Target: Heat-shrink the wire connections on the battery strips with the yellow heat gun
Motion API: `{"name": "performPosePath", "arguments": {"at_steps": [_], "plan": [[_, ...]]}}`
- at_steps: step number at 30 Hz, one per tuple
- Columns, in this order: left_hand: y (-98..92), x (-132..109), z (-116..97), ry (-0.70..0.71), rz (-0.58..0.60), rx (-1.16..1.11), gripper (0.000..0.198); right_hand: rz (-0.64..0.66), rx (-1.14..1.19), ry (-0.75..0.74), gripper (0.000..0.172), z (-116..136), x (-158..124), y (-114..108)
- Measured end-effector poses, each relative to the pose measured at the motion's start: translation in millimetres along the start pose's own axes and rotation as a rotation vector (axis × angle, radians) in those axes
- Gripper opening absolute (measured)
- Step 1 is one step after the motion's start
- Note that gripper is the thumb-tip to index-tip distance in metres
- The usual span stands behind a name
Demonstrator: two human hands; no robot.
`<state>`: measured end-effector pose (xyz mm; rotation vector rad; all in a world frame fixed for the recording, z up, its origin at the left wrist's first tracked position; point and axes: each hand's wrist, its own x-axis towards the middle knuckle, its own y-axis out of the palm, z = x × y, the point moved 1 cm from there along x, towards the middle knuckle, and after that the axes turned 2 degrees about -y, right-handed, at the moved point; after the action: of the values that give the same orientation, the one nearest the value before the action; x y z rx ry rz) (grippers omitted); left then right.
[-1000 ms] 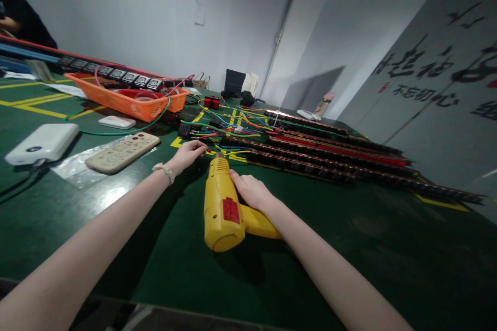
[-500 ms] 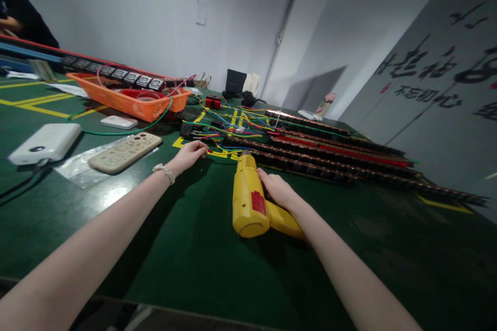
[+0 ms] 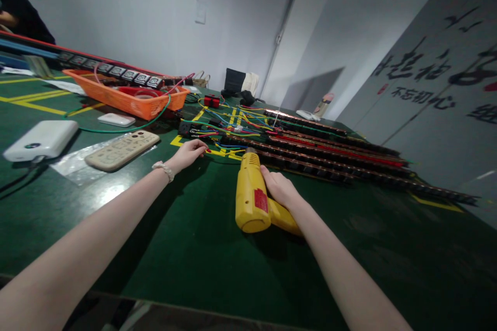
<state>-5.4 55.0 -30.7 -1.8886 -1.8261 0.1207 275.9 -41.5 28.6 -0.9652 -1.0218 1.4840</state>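
My right hand (image 3: 280,187) is wrapped round the handle of a yellow heat gun (image 3: 251,201), whose nozzle points away from me toward the wires and dark strips. My left hand (image 3: 190,154), with a light band on its wrist, is closed in a pinch left of the nozzle. At its fingertips shows a small red piece (image 3: 208,150), too small to make out, close to the coloured wires (image 3: 221,139). Long dark strips with copper-coloured edges (image 3: 310,163) lie just beyond the heat gun, running off to the right.
An orange basket (image 3: 143,107) stands back left with a red roll inside. Nearer are a beige phone-shaped case (image 3: 122,151) on a clear plastic bag (image 3: 73,168) and a white power bank (image 3: 41,139) with a cable. A person in black (image 3: 23,15) is at the far left.
The heat gun has moved slightly to the right in my right hand. My left hand keeps its pinch in nearly the same place. The whole view has shifted a little.
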Motion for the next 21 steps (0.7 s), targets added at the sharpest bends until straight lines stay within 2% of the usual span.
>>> {"name": "performPosePath", "arguments": {"at_steps": [10,16,21], "plan": [[0.3,1,0,0.029,-0.011,0.008,0.03,0.084,-0.051,-0.213,0.084,54,-1,22],[0.2,-1,-4,0.042,-0.027,0.032,0.03,0.108,-0.038,-0.253,0.088,79,11,34],[-0.4,0,-4,0.048,-0.04,0.073,0.031,0.123,-0.021,-0.275,0.089,88,15,36]]}}
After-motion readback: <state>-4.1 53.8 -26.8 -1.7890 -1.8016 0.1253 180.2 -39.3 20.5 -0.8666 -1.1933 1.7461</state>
